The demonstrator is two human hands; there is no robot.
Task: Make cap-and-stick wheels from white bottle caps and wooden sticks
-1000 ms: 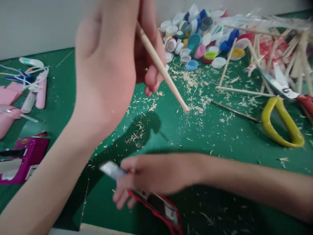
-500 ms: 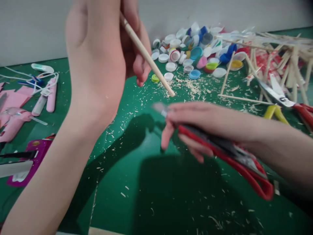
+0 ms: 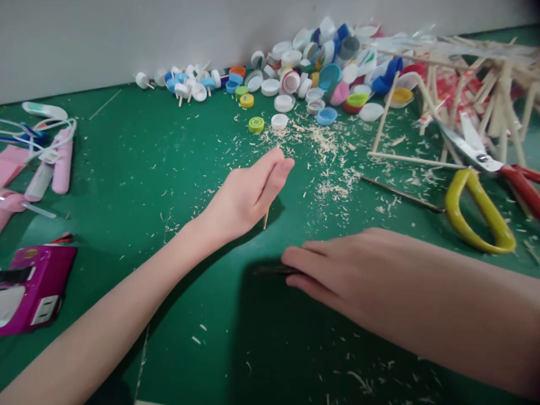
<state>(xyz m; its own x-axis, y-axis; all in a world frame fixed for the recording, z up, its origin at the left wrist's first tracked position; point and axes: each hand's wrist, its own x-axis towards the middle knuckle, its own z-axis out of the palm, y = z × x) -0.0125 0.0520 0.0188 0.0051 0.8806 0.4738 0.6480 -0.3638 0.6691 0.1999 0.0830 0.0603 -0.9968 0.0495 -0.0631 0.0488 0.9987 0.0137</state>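
Near the middle of the green table (image 3: 139,169), my left hand (image 3: 253,191) is closed round a thin wooden stick (image 3: 265,219), whose lower end shows under the fingers. To the right and nearer, my right hand (image 3: 329,264) is closed on a dark, narrow tool (image 3: 274,270); its tip points left, and the rest is hidden by the hand. The hands are apart. Pale wood shavings (image 3: 333,188) lie scattered beyond and beside them.
Bottle caps (image 3: 284,103) pile against the wall. Wooden sticks (image 3: 506,112), red-handled scissors (image 3: 485,160) and a yellow handle (image 3: 502,236) lie right. At left are a magenta box (image 3: 46,287), pink tools (image 3: 63,160) and white cords.
My left hand has come down from its raised position with the stick. My right hand has turned over and drawn nearer; the red handles it held are out of sight. More caps show at the back left.
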